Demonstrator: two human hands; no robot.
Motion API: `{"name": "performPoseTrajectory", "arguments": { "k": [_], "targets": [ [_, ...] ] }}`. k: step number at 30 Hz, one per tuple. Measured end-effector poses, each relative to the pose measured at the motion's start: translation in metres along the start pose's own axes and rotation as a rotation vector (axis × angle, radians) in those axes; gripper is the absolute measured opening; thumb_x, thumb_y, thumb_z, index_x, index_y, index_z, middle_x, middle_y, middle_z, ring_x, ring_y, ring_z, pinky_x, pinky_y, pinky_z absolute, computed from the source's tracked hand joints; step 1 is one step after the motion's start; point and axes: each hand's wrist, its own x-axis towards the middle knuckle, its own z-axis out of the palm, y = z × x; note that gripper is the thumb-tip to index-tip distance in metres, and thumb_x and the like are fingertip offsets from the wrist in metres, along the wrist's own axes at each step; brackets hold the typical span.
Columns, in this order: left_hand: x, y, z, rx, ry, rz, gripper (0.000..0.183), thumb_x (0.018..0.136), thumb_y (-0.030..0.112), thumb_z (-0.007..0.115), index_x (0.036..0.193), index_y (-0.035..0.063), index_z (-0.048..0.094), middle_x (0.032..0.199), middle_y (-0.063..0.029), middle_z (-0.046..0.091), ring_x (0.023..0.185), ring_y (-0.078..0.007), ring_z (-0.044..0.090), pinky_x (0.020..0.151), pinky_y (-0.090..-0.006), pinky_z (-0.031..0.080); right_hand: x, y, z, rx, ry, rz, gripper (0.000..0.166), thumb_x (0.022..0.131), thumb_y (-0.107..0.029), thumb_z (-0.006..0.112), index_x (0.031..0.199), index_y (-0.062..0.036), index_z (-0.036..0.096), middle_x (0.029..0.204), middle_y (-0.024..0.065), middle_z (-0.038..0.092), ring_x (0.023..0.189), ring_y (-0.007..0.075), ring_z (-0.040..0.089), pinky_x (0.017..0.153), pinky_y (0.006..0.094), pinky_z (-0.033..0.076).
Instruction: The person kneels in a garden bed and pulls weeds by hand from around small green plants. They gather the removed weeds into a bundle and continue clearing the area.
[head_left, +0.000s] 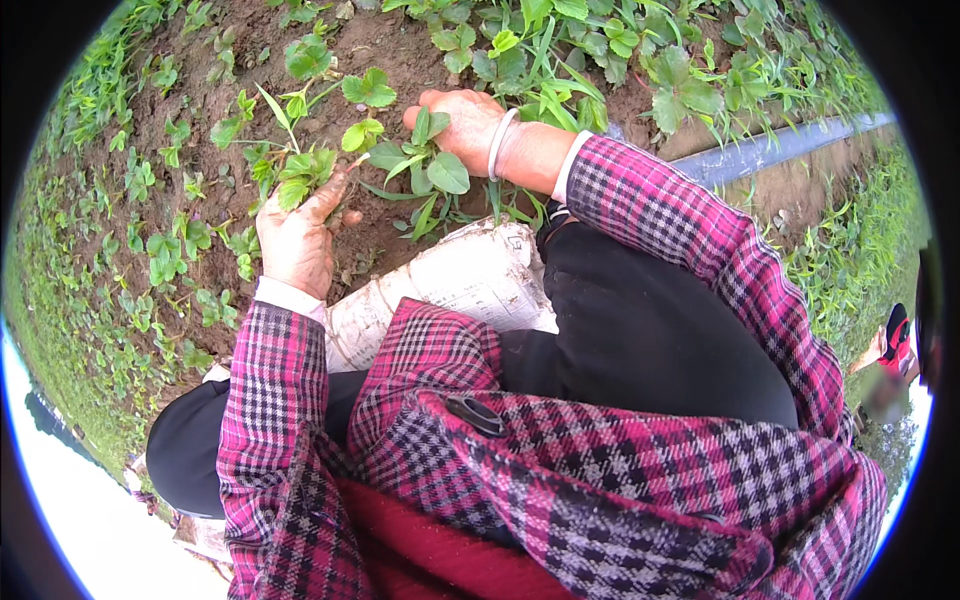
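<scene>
My left hand (300, 244) is low among strawberry plants, with green strawberry leaves (304, 176) over its fingers. A thin reddish stem with a pale tip (359, 160) shows at its fingertip. Whether the fingers grip it is not clear. To the right, my right hand (466, 133), a white bangle (501, 144) on its wrist, is curled around broad-leaved weeds (427, 169). Their leaves cover part of the fingers and palm. Brown soil (375, 199) shows between the two hands.
A dirty white tied bundle (442, 281) lies before my black-trousered knees. A grey pipe (780, 150) runs along the bed's right side. More strawberry plants (165, 255) spread leftward, and dense leaves (682, 90) stand at the upper right. Part of another person (896, 345) shows at the right rim.
</scene>
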Motion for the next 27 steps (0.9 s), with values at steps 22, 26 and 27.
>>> {"name": "performPoseTrajectory", "arguments": {
  "k": [22, 26, 27],
  "targets": [
    [0.003, -0.016, 0.030, 0.119, -0.119, -0.080, 0.026, 0.084, 0.002, 0.059, 0.111, 0.0023, 0.061, 0.099, -0.0054, 0.066, 0.076, -0.0122, 0.063, 0.060, -0.0249, 0.055, -0.100, 0.021, -0.013, -0.101, -0.130, 0.055, 0.037, 0.067, -0.007, 0.065, 0.101, -0.0018, 0.051, 0.086, 0.0164, 0.061, 0.080, 0.0350, 0.065, 0.065, 0.0424, 0.052],
    [-0.018, 0.012, 0.024, 0.139, -0.219, -0.005, 0.027, 0.087, 0.002, 0.055, 0.114, 0.0001, 0.056, 0.101, -0.0074, 0.064, 0.075, -0.0196, 0.066, 0.065, -0.0296, 0.055, -0.087, 0.024, 0.000, -0.225, 0.019, -0.186, 0.026, 0.074, -0.018, 0.057, 0.094, -0.0026, 0.051, 0.083, 0.0126, 0.058, 0.075, 0.0327, 0.064, 0.066, 0.0420, 0.051],
    [-0.024, 0.020, 0.020, 0.165, -0.207, -0.023, 0.026, 0.087, 0.003, 0.056, 0.114, 0.0000, 0.056, 0.101, -0.0077, 0.064, 0.075, -0.0196, 0.066, 0.065, -0.0290, 0.054, -0.087, 0.025, 0.003, -0.300, 0.019, -0.247, 0.025, 0.074, -0.019, 0.057, 0.093, -0.0038, 0.051, 0.083, 0.0112, 0.057, 0.074, 0.0320, 0.064, 0.066, 0.0419, 0.051]
  ]
}}
